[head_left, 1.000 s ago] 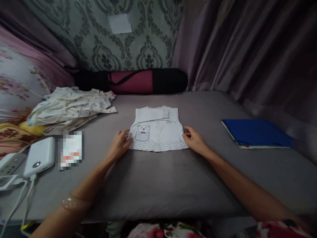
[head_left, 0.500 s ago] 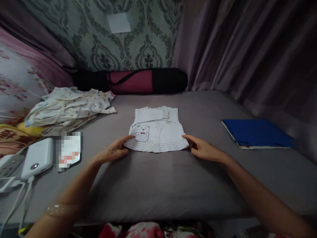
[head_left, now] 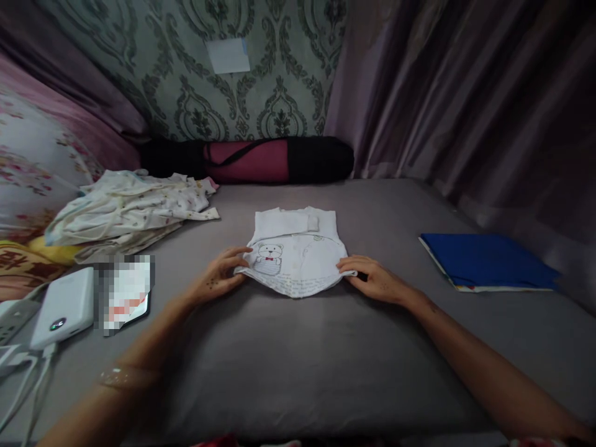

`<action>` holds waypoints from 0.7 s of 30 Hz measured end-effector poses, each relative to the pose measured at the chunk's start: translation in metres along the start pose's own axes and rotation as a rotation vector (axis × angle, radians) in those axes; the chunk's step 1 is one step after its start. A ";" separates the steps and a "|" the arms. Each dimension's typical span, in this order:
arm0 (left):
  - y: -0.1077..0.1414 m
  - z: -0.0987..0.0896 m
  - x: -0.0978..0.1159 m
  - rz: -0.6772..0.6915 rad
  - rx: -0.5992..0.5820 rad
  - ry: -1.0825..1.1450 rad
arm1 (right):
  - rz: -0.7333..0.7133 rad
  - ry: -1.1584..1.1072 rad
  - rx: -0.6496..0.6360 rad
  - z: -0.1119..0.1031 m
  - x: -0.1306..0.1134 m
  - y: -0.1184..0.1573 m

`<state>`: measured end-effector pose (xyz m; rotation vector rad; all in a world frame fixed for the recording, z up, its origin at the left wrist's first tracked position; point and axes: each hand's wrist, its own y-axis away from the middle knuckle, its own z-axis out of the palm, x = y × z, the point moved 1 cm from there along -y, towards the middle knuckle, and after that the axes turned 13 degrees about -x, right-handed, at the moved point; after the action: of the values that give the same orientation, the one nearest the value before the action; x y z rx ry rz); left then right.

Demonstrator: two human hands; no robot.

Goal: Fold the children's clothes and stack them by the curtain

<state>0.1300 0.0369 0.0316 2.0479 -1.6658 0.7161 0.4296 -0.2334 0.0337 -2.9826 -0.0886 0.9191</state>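
A small white baby shirt (head_left: 298, 257) lies on the grey sheet in front of me, its sleeves folded across the upper part. A bear with a red bow tie is printed on its left side, and rows of lettering run along the hem. My left hand (head_left: 220, 274) pinches the left hem corner between thumb and fingers. At the opposite corner, my right hand (head_left: 372, 277) grips the hem the same way. Both corners are slightly raised and drawn inward, while the middle of the hem sags toward me in a curve.
On the left lie a heap of baby clothes (head_left: 135, 205), a white power bank (head_left: 65, 304) with cables, and a blurred-out phone (head_left: 128, 292). A blue folded cloth item (head_left: 488, 261) is at right. A black and maroon long bag (head_left: 251, 160) rests against the wall.
My hands have lifted the hem corners slightly and curled them inward, so the hem now bows toward me. The whole view has shifted a little downward in the frame.
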 end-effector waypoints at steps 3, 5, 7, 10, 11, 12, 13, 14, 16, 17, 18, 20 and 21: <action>-0.013 -0.002 0.008 -0.104 0.107 0.160 | 0.100 -0.127 0.094 -0.004 -0.001 -0.013; -0.024 -0.003 0.010 -0.147 0.195 0.216 | 0.181 -0.160 0.177 -0.007 0.000 -0.023; -0.037 -0.003 0.009 -0.159 0.288 0.260 | 0.207 -0.168 0.284 -0.010 0.003 -0.034; -0.055 -0.001 0.002 -0.137 0.419 0.301 | 0.163 -0.164 0.414 -0.011 0.012 -0.051; -0.061 -0.001 0.000 -0.124 0.458 0.307 | 0.144 -0.159 0.447 -0.011 0.015 -0.058; -0.067 0.000 -0.003 -0.108 0.489 0.310 | 0.129 -0.152 0.473 -0.011 0.019 -0.064; -0.072 0.000 -0.004 -0.093 0.514 0.310 | 0.117 -0.144 0.497 -0.012 0.022 -0.070; -0.077 0.000 -0.006 -0.079 0.536 0.310 | 0.107 -0.136 0.518 -0.013 0.024 -0.077; -0.088 -0.002 -0.008 -0.062 0.569 0.302 | 0.096 -0.125 0.545 -0.016 0.029 -0.089; -0.094 -0.003 -0.009 -0.055 0.583 0.296 | 0.094 -0.124 0.557 -0.018 0.031 -0.094; -0.100 -0.005 -0.011 -0.053 0.594 0.288 | 0.095 -0.123 0.566 -0.020 0.033 -0.100; -0.112 -0.009 -0.016 -0.055 0.597 0.274 | 0.110 -0.109 0.575 -0.026 0.040 -0.111; -0.119 -0.010 -0.021 -0.065 0.591 0.267 | 0.125 -0.094 0.573 -0.028 0.045 -0.116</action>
<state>0.2418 0.0841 0.0280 2.2290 -1.3308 1.5272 0.4774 -0.1149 0.0357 -2.4351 0.3093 0.9061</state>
